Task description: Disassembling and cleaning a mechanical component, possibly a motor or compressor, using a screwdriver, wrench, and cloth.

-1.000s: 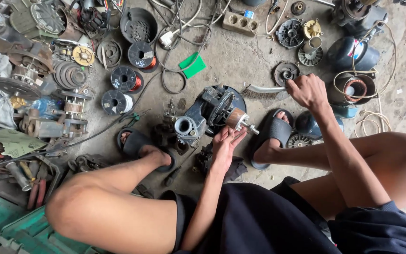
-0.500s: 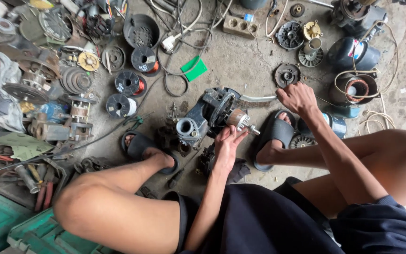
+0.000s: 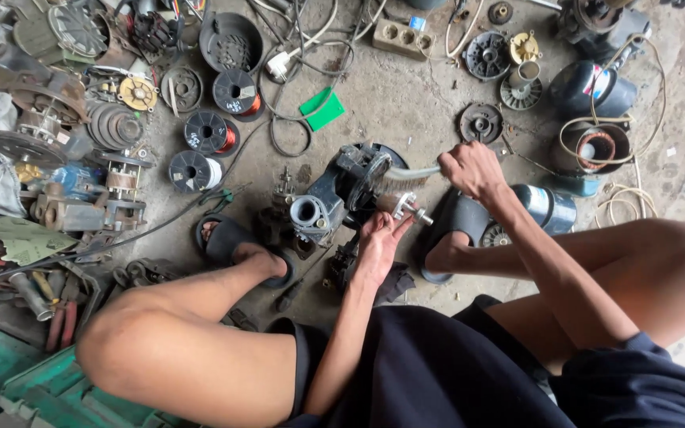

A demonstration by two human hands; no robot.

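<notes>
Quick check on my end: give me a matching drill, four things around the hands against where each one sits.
Things:
1. wire brush
2. pump motor
3. green card
4. left hand

Places:
A. flat on the concrete, beyond the motor, near the cable loops
B. gripped in the right hand, bristles at the motor
C. under the motor's shaft end, palm up
D. on the floor between the two sandalled feet

Pairs: 1-B, 2-D, 3-A, 4-C
</notes>
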